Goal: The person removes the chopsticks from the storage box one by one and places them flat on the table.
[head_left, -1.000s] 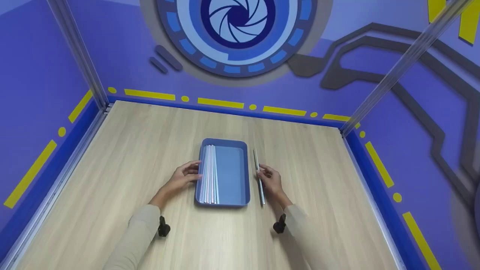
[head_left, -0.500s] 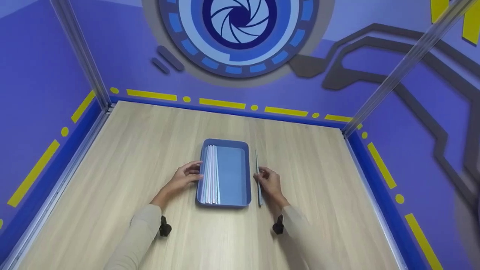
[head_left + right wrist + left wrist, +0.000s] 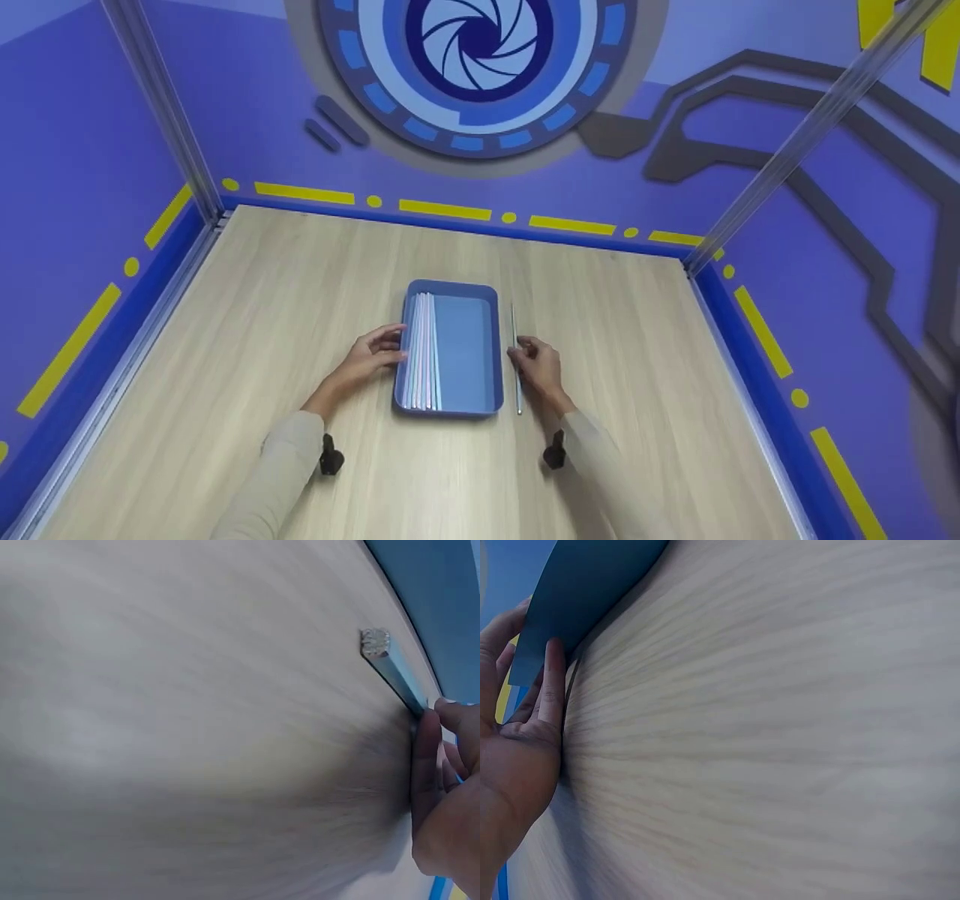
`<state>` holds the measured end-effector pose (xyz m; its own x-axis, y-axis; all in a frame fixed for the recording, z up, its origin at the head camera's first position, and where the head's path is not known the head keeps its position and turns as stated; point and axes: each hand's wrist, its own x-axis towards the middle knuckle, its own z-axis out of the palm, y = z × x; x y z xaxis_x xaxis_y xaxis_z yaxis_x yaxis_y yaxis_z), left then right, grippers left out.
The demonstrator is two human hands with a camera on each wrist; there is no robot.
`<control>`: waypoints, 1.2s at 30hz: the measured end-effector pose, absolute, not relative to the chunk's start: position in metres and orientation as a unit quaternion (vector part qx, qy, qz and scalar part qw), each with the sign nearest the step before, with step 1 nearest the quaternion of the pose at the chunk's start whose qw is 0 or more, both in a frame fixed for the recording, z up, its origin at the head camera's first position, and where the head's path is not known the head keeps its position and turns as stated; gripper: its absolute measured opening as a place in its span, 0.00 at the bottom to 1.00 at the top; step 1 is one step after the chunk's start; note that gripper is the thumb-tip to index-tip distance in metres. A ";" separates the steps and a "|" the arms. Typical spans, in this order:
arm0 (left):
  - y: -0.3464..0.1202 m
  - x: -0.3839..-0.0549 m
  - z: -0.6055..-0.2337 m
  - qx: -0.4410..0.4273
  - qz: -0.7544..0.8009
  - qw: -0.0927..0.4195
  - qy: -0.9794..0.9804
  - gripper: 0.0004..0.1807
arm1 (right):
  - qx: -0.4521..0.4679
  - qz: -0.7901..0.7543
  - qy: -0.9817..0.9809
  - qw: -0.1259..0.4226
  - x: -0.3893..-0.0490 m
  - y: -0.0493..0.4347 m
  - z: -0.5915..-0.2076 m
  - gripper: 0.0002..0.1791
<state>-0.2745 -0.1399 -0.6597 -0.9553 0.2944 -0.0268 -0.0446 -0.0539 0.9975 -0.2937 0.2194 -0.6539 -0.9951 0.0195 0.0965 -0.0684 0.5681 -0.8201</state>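
A blue rectangular tray [image 3: 471, 352] stands on the table, with several thin pale sticks [image 3: 421, 352] lying lengthwise along its left side. My left hand [image 3: 369, 354] is at the tray's left wall, its fingertips touching the outside near the rim. In the left wrist view, one finger [image 3: 553, 679] lies straight against that wall. Just right of the tray, my right hand [image 3: 538, 367] pinches a thin pale-blue stick [image 3: 517, 390] between thumb and fingers. This stick runs nearly parallel to the tray's right wall, apart from it. Its rough near end [image 3: 375, 642] appears at or just above the tabletop.
The wooden tabletop [image 3: 300, 270] extends around the tray on all sides. Blue printed walls [image 3: 480, 180] enclose it at the back, left and right, with metal posts at the back corners.
My right hand has shifted slightly left and nearer the body, and the stick in it now lies straighter, closer to parallel with the tray. The left hand stays at the tray's wall.
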 end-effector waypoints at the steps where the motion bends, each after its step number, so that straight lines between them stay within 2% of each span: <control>1: -0.140 -0.275 -0.660 0.089 0.721 0.120 0.677 0.35 | 0.010 0.476 -0.878 0.042 -0.294 0.220 -0.653 0.18; 6: -0.140 -0.275 -0.658 0.086 0.715 0.120 0.683 0.35 | -0.003 0.540 -0.841 0.019 -0.293 0.226 -0.649 0.16; 19: -0.142 -0.274 -0.656 0.080 0.720 0.127 0.677 0.36 | 0.062 0.567 -0.821 -0.017 -0.303 0.210 -0.606 0.16; 29: -0.139 -0.274 -0.659 0.089 0.711 0.118 0.687 0.35 | 0.157 0.531 -0.830 -0.071 -0.316 0.176 -0.579 0.18; 36: -0.140 -0.274 -0.658 0.091 0.710 0.116 0.689 0.35 | 0.194 0.490 -0.841 -0.123 -0.323 0.151 -0.576 0.19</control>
<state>-0.2738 -0.1397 -0.6578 -0.9568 0.2891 -0.0309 -0.0397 -0.0246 0.9989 -0.3234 0.1506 -0.5757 -0.8939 -0.4479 -0.0168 -0.2058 0.4435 -0.8723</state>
